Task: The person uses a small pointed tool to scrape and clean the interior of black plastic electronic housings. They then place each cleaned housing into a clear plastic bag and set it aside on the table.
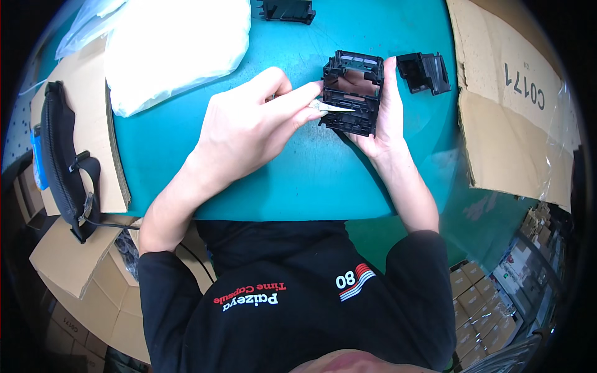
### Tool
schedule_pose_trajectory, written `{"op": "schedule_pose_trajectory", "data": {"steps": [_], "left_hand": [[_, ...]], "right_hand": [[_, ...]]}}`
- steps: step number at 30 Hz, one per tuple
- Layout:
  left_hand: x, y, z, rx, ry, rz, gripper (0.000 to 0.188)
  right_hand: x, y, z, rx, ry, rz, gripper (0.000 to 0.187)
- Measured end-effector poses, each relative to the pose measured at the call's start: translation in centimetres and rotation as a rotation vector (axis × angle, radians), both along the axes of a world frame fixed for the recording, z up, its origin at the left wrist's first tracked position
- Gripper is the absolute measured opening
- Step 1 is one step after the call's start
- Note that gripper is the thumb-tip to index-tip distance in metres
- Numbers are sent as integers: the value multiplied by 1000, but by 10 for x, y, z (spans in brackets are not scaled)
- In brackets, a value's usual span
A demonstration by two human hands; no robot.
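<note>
My right hand is wrapped round a black plastic frame, with the palm behind it and the thumb along its right edge. The frame has an open window in its upper half and ribbed, slotted parts below. Pinched between the thumb and fingers of my left hand is a slim pointed metal tool. Its tip lies over the lower half of the frame; whether it touches cannot be made out. My left fingertips are close against the frame's left side and hide the tool's other end.
On the teal table lie a second black plastic part to the right and another at the far edge. A white bag sits far left. Cardboard flaps border the right; a black padded pouch rests on cardboard at left.
</note>
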State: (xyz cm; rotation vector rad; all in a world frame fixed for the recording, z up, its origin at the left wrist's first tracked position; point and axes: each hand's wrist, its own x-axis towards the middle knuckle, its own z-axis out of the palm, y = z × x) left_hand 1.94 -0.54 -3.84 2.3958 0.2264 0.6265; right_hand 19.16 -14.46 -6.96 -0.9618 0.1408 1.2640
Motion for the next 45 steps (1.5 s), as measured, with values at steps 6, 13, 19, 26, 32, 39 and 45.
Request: {"op": "schedule_pose_trajectory", "data": {"steps": [6, 13, 19, 26, 32, 39, 45], "left_hand": [[-1, 0, 2, -7, 19, 5, 33], [-2, -4, 8, 14, 39, 20, 29], [-2, -4, 7, 28, 12, 0, 28], [-2, -4, 8, 45, -24, -19, 28], [-2, -5, 7, 45, -14, -16, 29], [2, -1, 1, 78, -90, -15, 29], [3, 4, -1, 79, -132, 19, 31]], "right_hand": [[-1, 0, 3, 5, -9, 21, 89], [-8, 3, 14, -50, -123, 67, 90], [-13, 2, 16, -47, -119, 113, 89], [-14, 0, 15, -7, -123, 97, 76], [-19, 4, 21, -53, -200, 97, 74], [-13, 5, 19, -66, -199, 72, 90], [3, 4, 5, -47, 10, -53, 89]]}}
